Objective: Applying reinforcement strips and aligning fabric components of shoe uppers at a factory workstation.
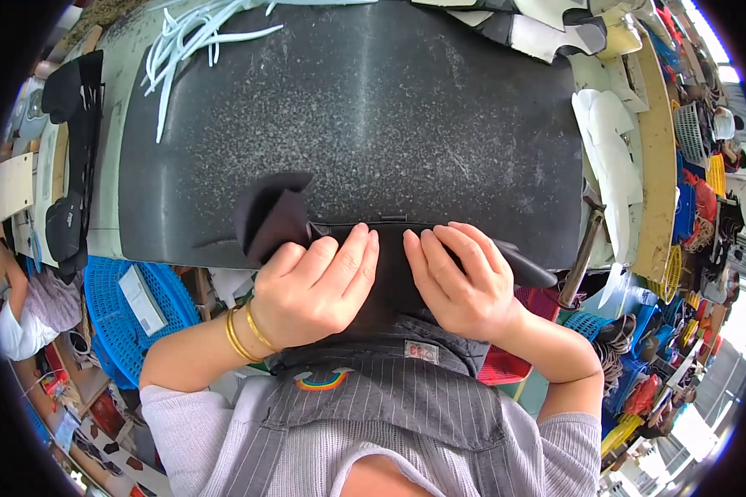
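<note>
A black, leather-like piece (273, 217) lies across the front edge of the black work mat (356, 124), in front of my body. Its left end curls up in a fold, and its right end reaches out past my right hand. My left hand (315, 286) is closed on the piece just right of the fold, fingertips pressed along its seam-like upper edge. A short gap away, my right hand (464, 277) pinches the same edge with fingers bent. Both thumbs are mostly hidden. Between the hands, a small dark tab (394, 218) shows at the edge.
Pale blue strips (195, 37) lie at the far left; black-and-white cut pieces (547, 37) at the far right. A hammer (584, 244) and white pieces (609, 137) sit right. Black pieces (75, 166) lie left, above a blue basket (108, 306). Another person (37, 311) is at the left.
</note>
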